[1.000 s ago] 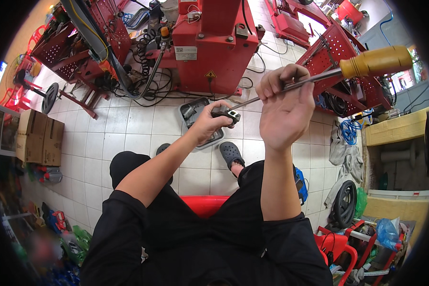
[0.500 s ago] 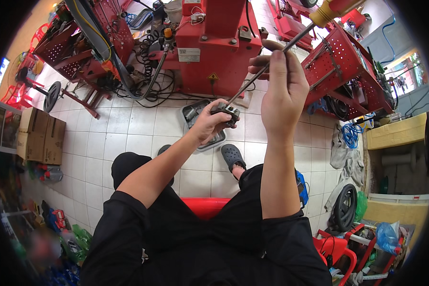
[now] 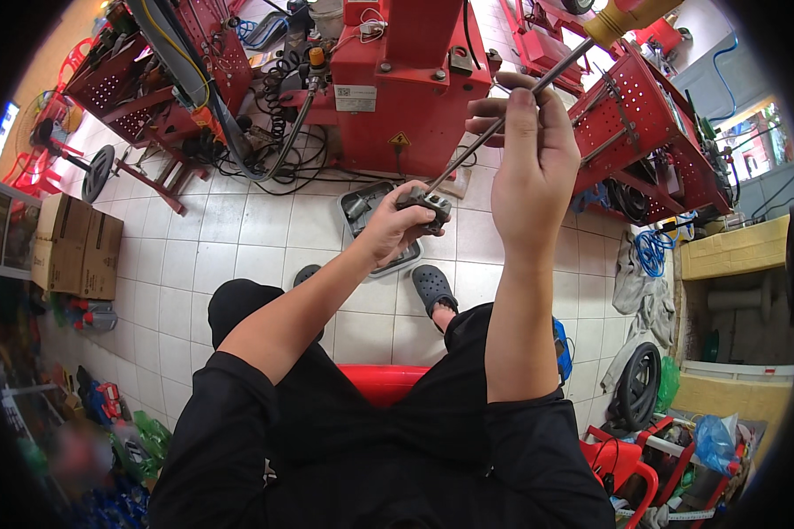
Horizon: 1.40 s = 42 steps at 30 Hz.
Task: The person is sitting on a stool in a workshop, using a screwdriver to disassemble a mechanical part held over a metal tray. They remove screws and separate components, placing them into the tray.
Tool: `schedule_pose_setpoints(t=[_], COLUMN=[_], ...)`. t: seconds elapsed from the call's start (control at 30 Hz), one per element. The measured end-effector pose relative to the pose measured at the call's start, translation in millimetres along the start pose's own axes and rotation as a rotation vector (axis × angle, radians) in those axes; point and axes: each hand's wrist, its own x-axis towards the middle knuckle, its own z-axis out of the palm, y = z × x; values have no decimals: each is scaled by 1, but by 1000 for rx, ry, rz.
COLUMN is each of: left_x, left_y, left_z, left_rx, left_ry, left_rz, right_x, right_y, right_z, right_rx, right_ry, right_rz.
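My left hand (image 3: pixel 392 231) holds a small grey metal part (image 3: pixel 425 212), a block with openings in it, thumb pressed on its near face. A long screwdriver with a yellow handle (image 3: pixel 625 21) slants down from the upper right, its tip end meeting the metal part. Pinched by the shaft, the screwdriver sits between the thumb and fingers of my right hand (image 3: pixel 534 172), well below the handle. Its very tip is hidden at the part. Under my left hand, a grey tray (image 3: pixel 344 204) with metal pieces in it lies on the tiled floor.
Ahead stands a red machine (image 3: pixel 397 123) with cables and hoses at its base. Red perforated tool carts flank it, one left (image 3: pixel 115 106), one right (image 3: pixel 631 132). Cardboard boxes (image 3: pixel 75 247) stand at the left. A black wheel (image 3: pixel 637 385) leans at the right.
The whole view has shifted slightly. Both hands keep their grips, and the screwdriver stays at the metal part at nearly the same angle.
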Motion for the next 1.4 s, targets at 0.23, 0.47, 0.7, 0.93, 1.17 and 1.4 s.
schedule_pose_setpoints(t=[0.23, 0.47, 0.7, 0.93, 1.17, 1.4], left_x=[-1, -2, -1, -2, -2, -3], left_y=[-2, -2, -3, -5, -4, -5], left_z=[-3, 3, -2, 0, 0, 0], left_rx=[-21, -26, -43, -23, -34, -21], left_ry=[-2, 4, -1, -16, -24, -25], left_rz=[12, 5, 8, 4, 1, -12], right_x=[0, -4, -3, -5, -3, -6], right_y=[0, -3, -7, -10, -10, -12], right_z=[-3, 1, -6, -5, -9, -5], right_rx=[-77, -59, -147, -292, -245, -262], right_ry=[-44, -12, -86, -103, -98, -104], right_rz=[-28, 25, -6, 69, 42, 64])
